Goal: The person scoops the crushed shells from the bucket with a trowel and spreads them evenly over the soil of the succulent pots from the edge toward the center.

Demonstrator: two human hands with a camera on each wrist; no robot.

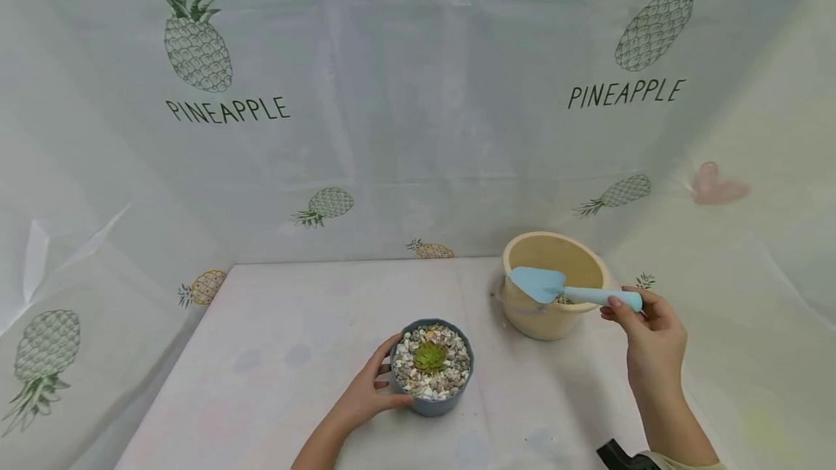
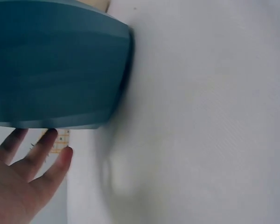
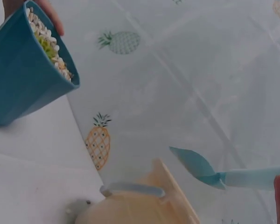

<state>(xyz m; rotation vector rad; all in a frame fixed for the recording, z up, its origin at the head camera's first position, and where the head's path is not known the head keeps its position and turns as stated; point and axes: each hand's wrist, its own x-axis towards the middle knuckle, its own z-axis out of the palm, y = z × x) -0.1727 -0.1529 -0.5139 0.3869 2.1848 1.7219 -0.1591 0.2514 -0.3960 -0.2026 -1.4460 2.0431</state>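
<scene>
A blue-grey plant pot (image 1: 433, 407) stands upright, topped with pale pebbles (image 1: 418, 384) around a small green succulent (image 1: 429, 357). My left hand (image 1: 368, 392) grips this pot from the left, thumb at the front and index finger by the back of the rim. In the left wrist view, the other fingers (image 2: 51, 175) reach its wall. My right hand (image 1: 655, 343) pinches the handle end of a light blue trowel (image 1: 538, 283). The blade points left, over the beige bucket (image 1: 537, 323), and looks bare of pebbles.
A thin pale handle (image 3: 133, 187) lies against the bucket's side, and some pebbles (image 1: 563, 300) show inside it. Behind the white-covered table (image 1: 294, 310) hangs a sheet (image 1: 418, 107) printed with pineapples. A few dark specks lie near the table's front.
</scene>
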